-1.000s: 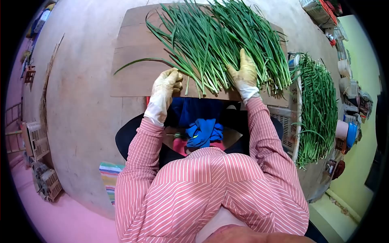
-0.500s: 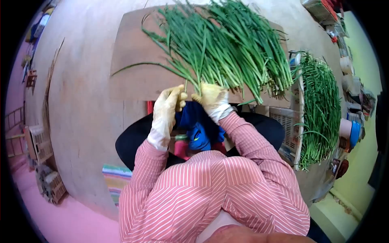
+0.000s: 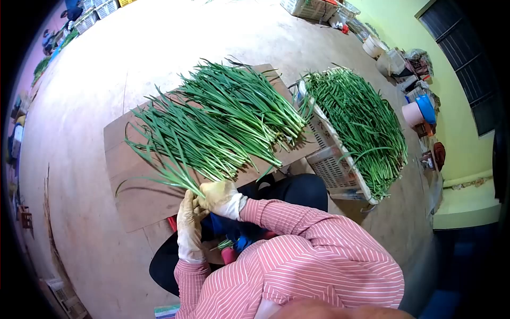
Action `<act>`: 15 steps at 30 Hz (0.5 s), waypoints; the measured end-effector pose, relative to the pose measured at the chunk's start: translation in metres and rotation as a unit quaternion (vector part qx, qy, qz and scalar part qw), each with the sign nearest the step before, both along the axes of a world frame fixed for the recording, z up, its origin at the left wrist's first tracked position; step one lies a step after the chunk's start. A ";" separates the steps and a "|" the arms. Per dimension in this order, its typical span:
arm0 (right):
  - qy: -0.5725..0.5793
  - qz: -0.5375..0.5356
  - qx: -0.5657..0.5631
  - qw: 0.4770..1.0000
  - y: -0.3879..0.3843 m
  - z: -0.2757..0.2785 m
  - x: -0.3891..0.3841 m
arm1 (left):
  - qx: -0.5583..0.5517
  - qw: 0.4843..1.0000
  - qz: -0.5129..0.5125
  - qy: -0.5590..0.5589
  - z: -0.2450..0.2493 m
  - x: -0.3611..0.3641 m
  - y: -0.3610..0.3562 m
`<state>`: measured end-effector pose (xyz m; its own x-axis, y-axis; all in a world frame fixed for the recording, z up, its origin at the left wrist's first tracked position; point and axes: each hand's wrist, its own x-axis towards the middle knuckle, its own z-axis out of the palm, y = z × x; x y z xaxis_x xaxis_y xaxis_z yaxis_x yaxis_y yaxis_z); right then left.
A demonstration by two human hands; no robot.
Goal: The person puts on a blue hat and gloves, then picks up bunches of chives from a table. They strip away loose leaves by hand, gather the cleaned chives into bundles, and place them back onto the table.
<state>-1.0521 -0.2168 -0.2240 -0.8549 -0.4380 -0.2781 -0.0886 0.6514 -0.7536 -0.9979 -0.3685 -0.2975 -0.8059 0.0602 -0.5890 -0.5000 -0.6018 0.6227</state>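
Note:
Both hands wear pale, yellowed gloves and meet at the near edge of a brown cardboard sheet (image 3: 125, 204). My left hand (image 3: 189, 220) is closed at the cut ends of a few green stalks (image 3: 183, 178), its fingers bent against them. Beside it, my right hand (image 3: 219, 198) wraps round the same stalk ends, and their leaves fan out over the cardboard to the upper left. Beyond the hands lies a wide pile of long green leafy stalks (image 3: 228, 117), pale ends toward me.
A white plastic crate (image 3: 332, 173) heaped with green stalks (image 3: 366, 127) stands at the right. Buckets (image 3: 411, 112) and bags line the green wall. More crates (image 3: 311, 9) stand at the top. Two people (image 3: 49, 40) are far off at the upper left.
The view has swung to the right, so the pile and crate appear further left. My hands have come together at the stalk ends, where they were slightly apart.

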 end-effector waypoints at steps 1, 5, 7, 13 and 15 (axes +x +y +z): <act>0.079 0.014 0.021 0.997 -0.002 -0.004 0.008 | 0.000 1.000 0.000 0.000 -0.011 -0.002 0.004; 0.183 0.020 0.094 0.978 -0.013 -0.040 0.037 | 0.092 0.994 0.046 -0.020 0.025 0.003 0.020; 0.210 0.060 0.043 0.975 -0.010 -0.039 0.042 | 0.081 0.994 0.004 0.076 0.014 0.008 0.016; 0.167 -0.039 -0.107 0.979 0.030 -0.004 0.037 | 0.141 0.987 0.058 0.054 0.000 0.008 0.001; 0.176 -0.063 -0.031 0.982 0.044 -0.021 0.028 | 0.183 0.980 0.066 0.045 -0.013 0.006 -0.001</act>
<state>-1.0239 -0.1732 -0.2447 -0.9416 -0.3296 0.0686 -0.2727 0.6275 -0.7293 -0.9916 -0.3698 -0.3103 -0.8685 0.1449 -0.4741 -0.3553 -0.8489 0.3914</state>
